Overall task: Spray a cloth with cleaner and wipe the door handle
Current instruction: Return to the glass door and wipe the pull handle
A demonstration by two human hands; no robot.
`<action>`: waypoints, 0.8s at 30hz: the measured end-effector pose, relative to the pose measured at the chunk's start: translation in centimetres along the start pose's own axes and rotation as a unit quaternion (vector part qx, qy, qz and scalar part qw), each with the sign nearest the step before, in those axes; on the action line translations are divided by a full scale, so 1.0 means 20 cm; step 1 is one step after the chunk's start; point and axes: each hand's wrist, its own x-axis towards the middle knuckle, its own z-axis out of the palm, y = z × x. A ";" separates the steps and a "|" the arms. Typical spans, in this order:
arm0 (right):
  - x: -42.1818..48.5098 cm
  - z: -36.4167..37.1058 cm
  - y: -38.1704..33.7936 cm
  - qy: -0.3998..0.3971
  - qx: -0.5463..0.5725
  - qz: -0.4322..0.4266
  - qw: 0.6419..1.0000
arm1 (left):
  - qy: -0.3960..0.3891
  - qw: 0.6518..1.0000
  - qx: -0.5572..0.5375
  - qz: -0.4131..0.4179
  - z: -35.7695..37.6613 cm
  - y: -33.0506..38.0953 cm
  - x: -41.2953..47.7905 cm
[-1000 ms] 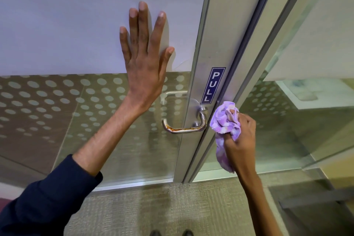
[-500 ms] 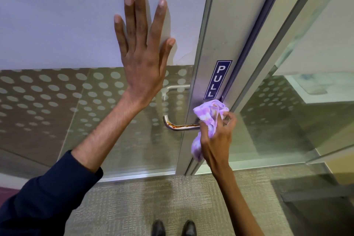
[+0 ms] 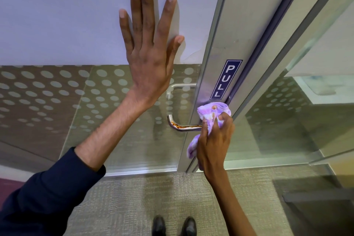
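Observation:
A metal lever door handle [image 3: 180, 125] with a brown smear along its top juts left from the door's metal stile. My right hand [image 3: 214, 140] grips a crumpled purple cloth [image 3: 210, 113] and presses it against the handle's right end, at its base; part of the cloth hangs below my fingers. Brown marks show on the cloth. My left hand [image 3: 149, 44] lies flat with fingers spread on the frosted glass door [image 3: 57, 25], above and left of the handle. No spray bottle is in view.
A blue PULL sign [image 3: 226, 79] sits on the stile above the handle. A second handle [image 3: 181, 87] shows through the dotted glass. A glass side panel [image 3: 287, 120] stands to the right. Carpet and my black shoes [image 3: 174, 226] are below.
My right hand has carried the cloth left from beside the door frame onto the base of the handle. My left hand stays flat on the glass.

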 end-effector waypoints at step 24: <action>-0.27 0.13 -0.36 -0.035 -0.018 -0.050 0.998 | -0.015 1.000 -0.011 0.018 -0.02 -0.01 0.00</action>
